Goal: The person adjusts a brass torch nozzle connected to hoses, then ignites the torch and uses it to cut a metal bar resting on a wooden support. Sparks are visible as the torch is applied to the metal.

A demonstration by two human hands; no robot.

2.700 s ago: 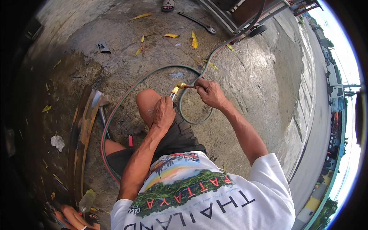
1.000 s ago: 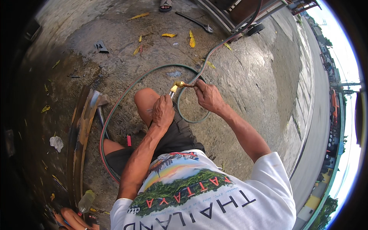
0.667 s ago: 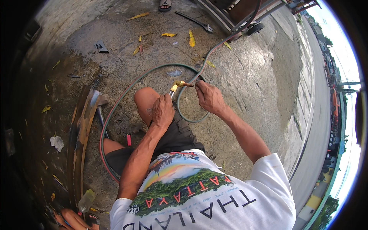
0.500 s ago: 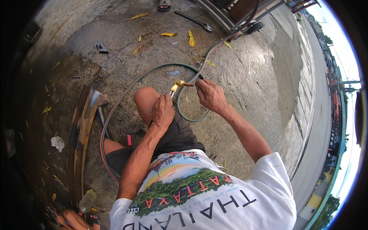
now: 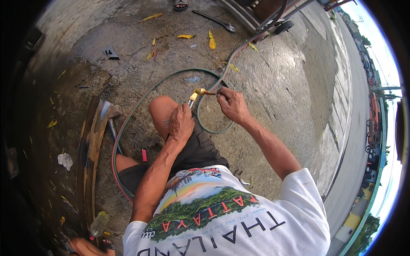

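My left hand is closed around a gas cutting torch, whose brass head and copper-coloured tip rise above the fist, the tip turned to the right. Just beyond that tip, my right hand has its fingers pinched together; what they hold, if anything, is too small to make out. A red and green twin hose loops over the ground around my left side and runs up to a wheeled cart.
The metal cart stands at the far right, an adjustable wrench beside it. At left lie curved rusty metal strips, a hammer and a plastic bottle. Another person's leg shows lower left.
My right hand has shifted slightly left, closer to the torch tip. My left hand keeps its hold on the torch. The other person's limbs at lower left have moved a little.
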